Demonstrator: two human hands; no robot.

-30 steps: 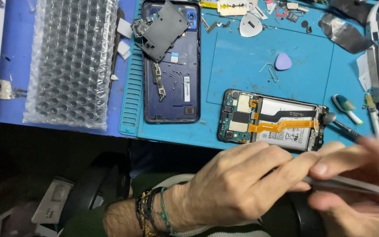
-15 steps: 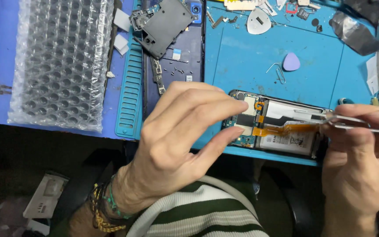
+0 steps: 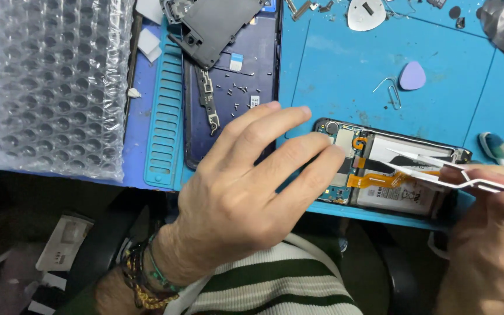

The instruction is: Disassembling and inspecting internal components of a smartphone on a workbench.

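An opened phone lies near the front edge of the blue work mat, its battery, circuit board and orange flex cable exposed. My left hand rests on the phone's left end, fingers spread over the board. From the right, my right hand holds metal tweezers, their tips pointing left over the battery top near the orange cable. A dark blue phone back cover with several tiny screws and a black plastic shield lies further back.
A sheet of bubble wrap covers the left of the bench. A purple pick, a bent wire clip and a white round piece lie on the mat. Small parts crowd the far right edge.
My left hand moved up from below the bench edge onto the phone's left end. My right hand brought the tweezers over the battery. The view shifted closer.
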